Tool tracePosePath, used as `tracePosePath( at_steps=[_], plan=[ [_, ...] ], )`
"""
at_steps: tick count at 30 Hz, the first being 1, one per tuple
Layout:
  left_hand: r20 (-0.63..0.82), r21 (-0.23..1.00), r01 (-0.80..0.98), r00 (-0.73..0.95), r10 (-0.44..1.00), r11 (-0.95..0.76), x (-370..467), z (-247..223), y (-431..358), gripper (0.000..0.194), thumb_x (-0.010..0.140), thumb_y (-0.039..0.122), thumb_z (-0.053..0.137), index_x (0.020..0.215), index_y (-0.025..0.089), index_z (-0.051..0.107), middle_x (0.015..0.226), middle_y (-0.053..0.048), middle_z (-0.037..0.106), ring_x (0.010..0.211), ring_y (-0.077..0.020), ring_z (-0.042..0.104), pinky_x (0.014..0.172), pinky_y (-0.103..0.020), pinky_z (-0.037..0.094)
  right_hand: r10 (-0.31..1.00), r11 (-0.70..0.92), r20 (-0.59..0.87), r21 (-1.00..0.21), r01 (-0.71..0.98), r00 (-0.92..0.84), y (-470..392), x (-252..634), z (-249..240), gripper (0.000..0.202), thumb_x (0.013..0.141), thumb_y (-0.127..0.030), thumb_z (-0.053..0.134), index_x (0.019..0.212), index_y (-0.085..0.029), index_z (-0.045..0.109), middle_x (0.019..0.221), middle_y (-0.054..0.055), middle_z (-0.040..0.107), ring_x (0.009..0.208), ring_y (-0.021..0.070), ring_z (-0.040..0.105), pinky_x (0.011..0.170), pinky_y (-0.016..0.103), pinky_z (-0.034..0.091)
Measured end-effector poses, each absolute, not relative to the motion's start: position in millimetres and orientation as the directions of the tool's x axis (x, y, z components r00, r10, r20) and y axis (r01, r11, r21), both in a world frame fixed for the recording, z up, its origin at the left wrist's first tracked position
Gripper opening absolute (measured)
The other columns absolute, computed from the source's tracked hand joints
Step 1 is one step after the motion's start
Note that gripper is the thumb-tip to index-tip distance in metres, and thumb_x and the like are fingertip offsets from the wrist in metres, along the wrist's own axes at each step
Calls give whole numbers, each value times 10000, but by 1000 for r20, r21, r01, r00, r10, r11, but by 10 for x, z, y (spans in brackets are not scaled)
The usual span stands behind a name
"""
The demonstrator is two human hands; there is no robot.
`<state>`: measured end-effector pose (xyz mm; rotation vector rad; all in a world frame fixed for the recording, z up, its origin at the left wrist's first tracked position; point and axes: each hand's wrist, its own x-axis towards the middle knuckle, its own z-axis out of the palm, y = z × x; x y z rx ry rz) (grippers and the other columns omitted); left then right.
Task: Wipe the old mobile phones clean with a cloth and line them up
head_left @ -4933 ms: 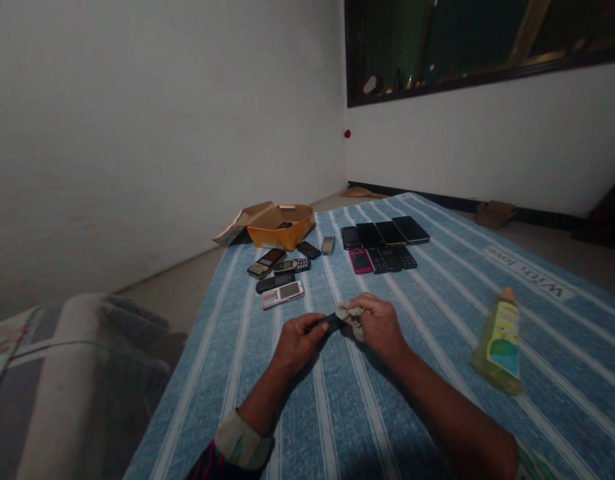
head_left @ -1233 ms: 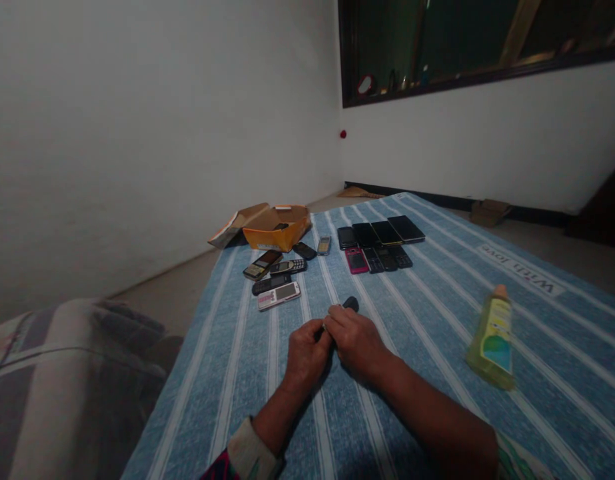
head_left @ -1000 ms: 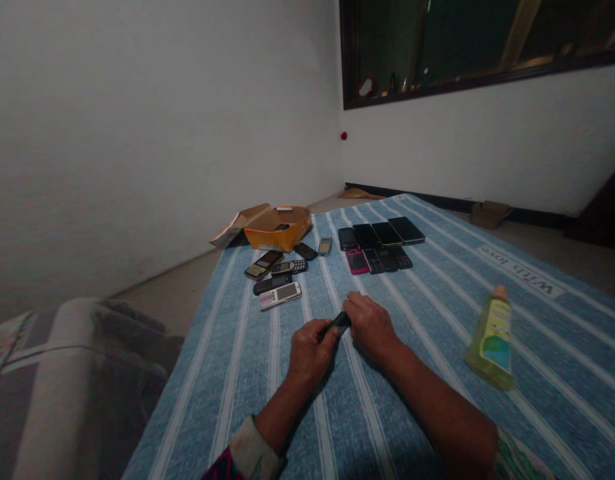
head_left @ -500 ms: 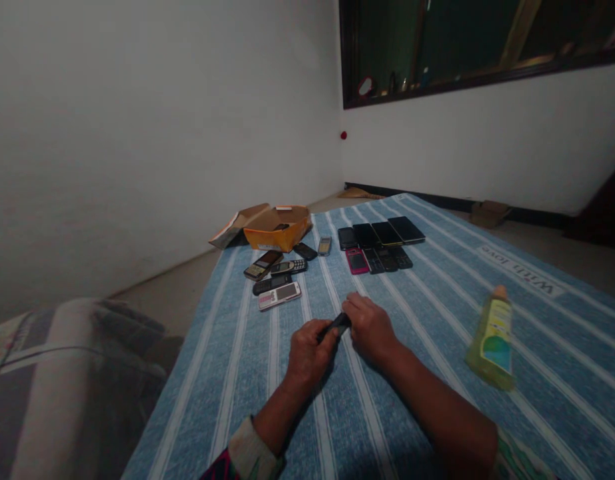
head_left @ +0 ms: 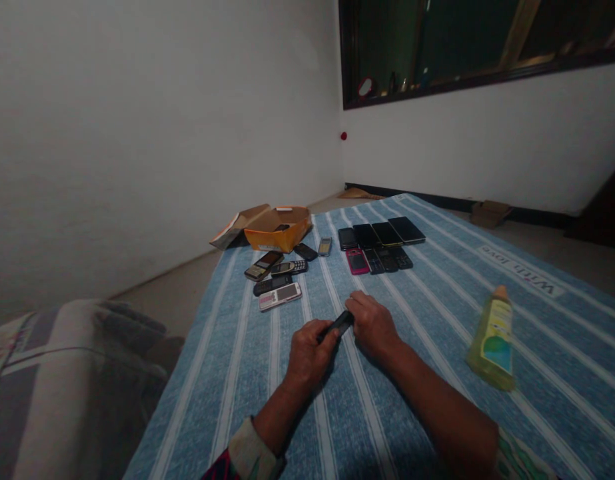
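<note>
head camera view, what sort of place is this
Probably a room in a home, perhaps a bedroom, though that isn't certain: a blue striped cloth covers the surface, draped fabric sits at the left, and a dark-framed window is set into the pale wall.

Left hand [head_left: 310, 353] and right hand [head_left: 374, 328] hold a dark device [head_left: 342, 323] over striped cloth [head_left: 422, 310]. A yellowish bottle [head_left: 493, 343] is at the right.

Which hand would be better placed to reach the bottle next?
Probably the right hand: it is nearer the bottle. The left hand is farther off, gripping the black object, whose far end the right seems to touch.
</note>
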<state>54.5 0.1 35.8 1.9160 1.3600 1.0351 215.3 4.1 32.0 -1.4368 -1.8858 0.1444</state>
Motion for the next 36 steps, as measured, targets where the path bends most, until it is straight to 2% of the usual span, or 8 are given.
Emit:
tracePosePath(
  at_steps=[3,6,11,14,20,24,32,36],
  plan=[
    [275,798,505,180,944,-329,544,360,-3,236,769,366,608,806,182,752,720,-55,709,694,-205,645,659,-315,501,924,241,350,-848,472,156,176,2293,282,280,720,-33,479,822,-182,694,900,72,654,884,195,571,855,308,428],
    [274,804,497,179,945,-327,539,369,-3,244,766,367,602,805,178,751,708,-50,704,679,-203,642,651,-317,504,942,119,194,-956,267,274,276,2369,233,316,648,-84,494,839,-174,730,846,61,684,846,204,604,828,333,453],
    [262,824,468,185,947,-319,526,374,5,245,763,365,602,812,176,749,715,-50,705,692,-206,643,650,-315,508,962,-13,0,-999,46,274,305,2385,189,332,628,-198,509,855,-143,746,628,13,649,525,137,545,523,258,420],
    [270,826,459,190,944,-328,516,363,15,238,759,362,606,813,181,750,711,-42,702,678,-197,638,641,-305,509,964,-44,-58,-997,-62,258,288,2392,205,322,607,-249,555,840,-138,746,579,-3,630,467,108,498,464,227,368],
    [306,822,429,219,926,-373,485,350,34,220,771,350,608,813,180,741,702,-29,678,670,-180,629,626,-282,506,962,-42,-85,-985,-168,258,261,2388,282,320,570,-255,596,828,-141,746,586,-6,634,482,109,506,461,224,357],
    [324,811,423,251,912,-404,477,369,29,215,793,345,599,831,183,735,716,-32,673,687,-179,628,643,-283,504,959,-14,-71,-979,-202,274,233,2376,346,314,564,-262,618,828,-147,742,669,13,675,551,131,562,523,245,407],
    [340,763,470,291,894,-443,501,455,6,255,833,368,554,824,179,725,723,-43,669,700,-190,625,671,-304,490,963,52,-8,-975,-217,269,160,2327,484,255,561,-251,665,782,-152,744,733,39,709,652,160,607,637,281,453],
    [351,741,489,302,886,-460,499,501,-1,254,835,363,550,817,181,725,722,-45,675,706,-194,629,676,-305,485,968,102,55,-978,-182,246,136,2304,499,229,615,-259,656,796,-153,746,750,43,708,686,173,612,658,292,461]
  ],
)
